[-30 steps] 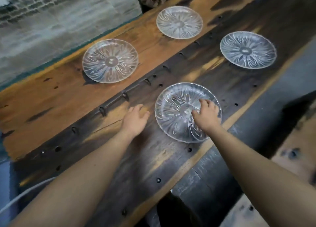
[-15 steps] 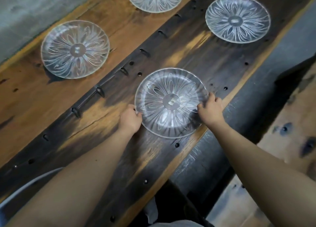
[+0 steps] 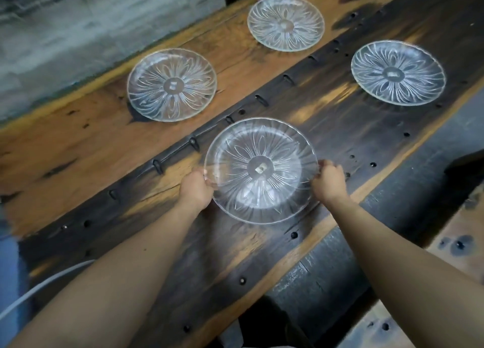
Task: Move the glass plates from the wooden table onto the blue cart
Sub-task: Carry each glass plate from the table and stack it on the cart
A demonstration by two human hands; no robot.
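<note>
We hold the near plate with both hands, the left hand curled on its left rim and the right hand pinching its right rim, so each grip is closed on glass. We judge the two-sided hold is there because the glass is slick and wide. The plate lies between the grips, over the dark part of the surface; whether it is clear of the wood we cannot tell. Farther off, three plates rest flat and well apart: left, right, far. No cart shows.
</note>
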